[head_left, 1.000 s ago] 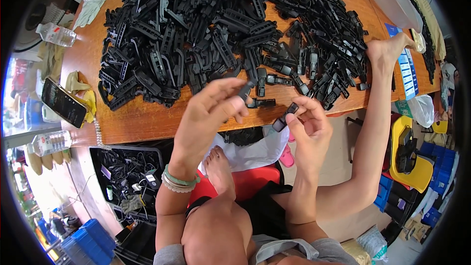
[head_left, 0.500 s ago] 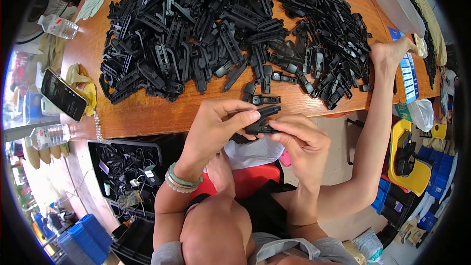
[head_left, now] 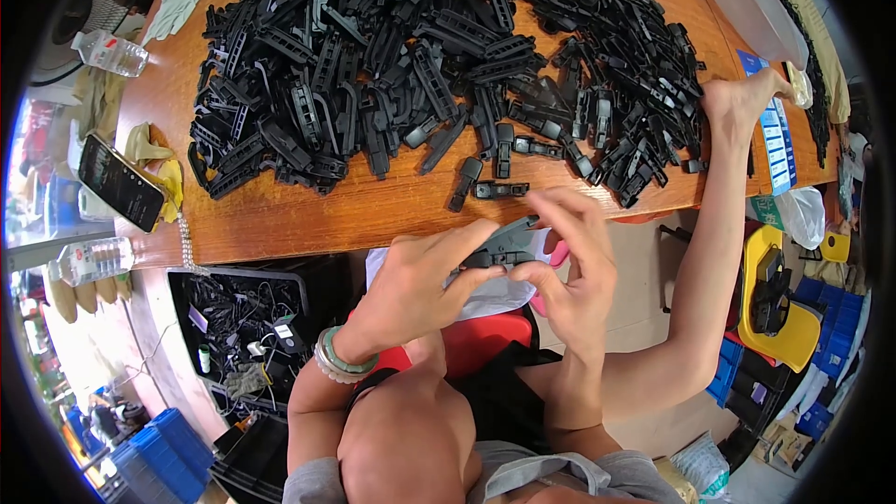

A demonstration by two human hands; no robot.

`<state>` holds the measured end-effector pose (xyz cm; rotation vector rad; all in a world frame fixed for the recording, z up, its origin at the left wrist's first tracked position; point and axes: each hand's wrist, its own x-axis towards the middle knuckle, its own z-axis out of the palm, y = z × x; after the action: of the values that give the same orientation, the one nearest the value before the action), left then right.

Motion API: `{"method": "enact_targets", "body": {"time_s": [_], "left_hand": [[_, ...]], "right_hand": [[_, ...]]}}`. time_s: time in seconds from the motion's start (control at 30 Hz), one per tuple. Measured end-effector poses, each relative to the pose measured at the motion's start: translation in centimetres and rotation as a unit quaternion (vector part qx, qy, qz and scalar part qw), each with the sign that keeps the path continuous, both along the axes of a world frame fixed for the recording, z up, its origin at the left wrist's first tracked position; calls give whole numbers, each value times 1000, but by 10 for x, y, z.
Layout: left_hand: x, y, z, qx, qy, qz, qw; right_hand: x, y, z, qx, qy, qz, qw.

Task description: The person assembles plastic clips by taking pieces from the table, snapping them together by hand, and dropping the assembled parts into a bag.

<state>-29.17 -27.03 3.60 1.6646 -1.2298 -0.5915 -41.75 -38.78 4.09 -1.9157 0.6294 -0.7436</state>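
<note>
Left hand [head_left: 420, 285]: pinching the black clip [head_left: 490, 257] at its left end.
Right hand [head_left: 574, 266]: pinching its right end.
Clip axis: crosswise, just below the table edge [head_left: 373, 229].

A small assembly workshop, by the look of it: a wooden surface [head_left: 308, 215] heaped with identical black plastic clips [head_left: 420, 56] (hundreds of one kind), a black tray of loose parts and wires [head_left: 238, 322] on the floor beside it, and blue crates [head_left: 163, 453] stacked at the lower left, with yellow bins [head_left: 779, 308] opposite.
</note>
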Motion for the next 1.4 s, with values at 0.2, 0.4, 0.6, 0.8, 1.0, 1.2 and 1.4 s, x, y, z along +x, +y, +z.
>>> {"method": "enact_targets", "body": {"time_s": [0.2,0.4,0.6,0.8,1.0,1.2,1.4], "left_hand": [[-2,0,2,-6,-28,-12,1000],[-5,0,-2,-3,-7,-11,1000],[0,-2,-5,2,-25,-21,999],[1,-3,-7,4,6,-19,1000],[22,-2,-2,-10,-63,5,998],[50,-34,-19,-28,-251,162,954],[47,-36,-20,33,-369,185,910]], "right_hand": [[-5,1,-17,121,-43,42,991],[-7,1,-23,129,-50,35,990],[-4,0,-35,149,-81,34,985],[-6,-3,-37,171,-79,42,981],[-6,-14,-32,135,-25,50,989],[23,-10,-45,-154,80,-63,983],[15,-9,-46,-168,48,-71,982]]}}
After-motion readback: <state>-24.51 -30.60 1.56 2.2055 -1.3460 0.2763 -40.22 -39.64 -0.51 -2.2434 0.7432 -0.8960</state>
